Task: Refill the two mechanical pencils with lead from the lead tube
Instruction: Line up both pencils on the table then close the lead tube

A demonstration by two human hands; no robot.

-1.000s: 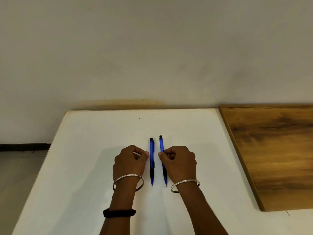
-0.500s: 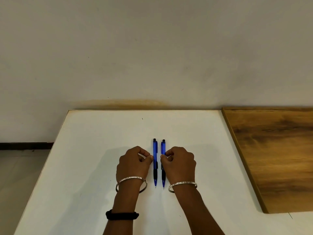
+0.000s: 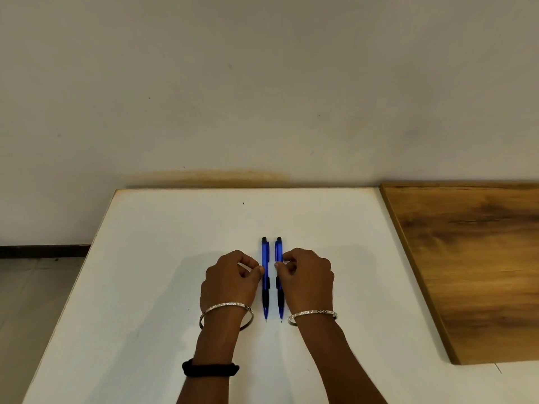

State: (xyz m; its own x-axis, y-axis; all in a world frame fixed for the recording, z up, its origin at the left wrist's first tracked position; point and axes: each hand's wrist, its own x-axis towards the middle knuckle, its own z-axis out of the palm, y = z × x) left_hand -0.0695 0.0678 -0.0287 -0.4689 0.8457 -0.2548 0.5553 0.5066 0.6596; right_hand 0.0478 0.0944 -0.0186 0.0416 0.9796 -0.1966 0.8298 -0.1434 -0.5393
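Two blue mechanical pencils with black grips lie side by side on the white table [image 3: 163, 258], tips pointing toward me. My left hand [image 3: 230, 282] is curled, its thumb and forefinger tips against the left pencil [image 3: 264, 253] at mid-barrel. In the same curled pose, my right hand [image 3: 309, 278] pinches the right pencil [image 3: 279, 250]. Both pencils rest flat on the table, a narrow gap between them. No lead tube is in sight.
A brown wooden board [image 3: 472, 258] lies on the right side of the table, its left edge slanting toward me. A plain wall stands right behind the table. The table's left edge drops to the floor [image 3: 35, 301].
The pencils have been pushed closer together and the tilted right one has been straightened, so they now lie parallel. Both hands moved inward with them.
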